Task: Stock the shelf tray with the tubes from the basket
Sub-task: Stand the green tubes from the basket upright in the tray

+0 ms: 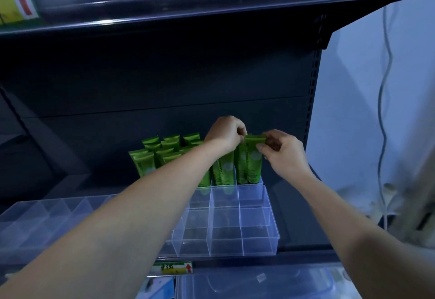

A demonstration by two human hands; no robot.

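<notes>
Both hands (254,148) pinching a green tube (253,157) upright, clear tray (259,240) front cells empty

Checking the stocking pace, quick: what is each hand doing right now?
Left hand: fingers pinched on a green tube top in the tray.
Right hand: fingers gripping the rightmost green tube.

Two bare forearms, no sleeves in view, left hand (223,133), right hand (286,155), no rings visible

Both hands at green tube (253,157), left hand (223,134), right hand (283,155), clear tray (259,237), dark shelf (164,82)
</notes>
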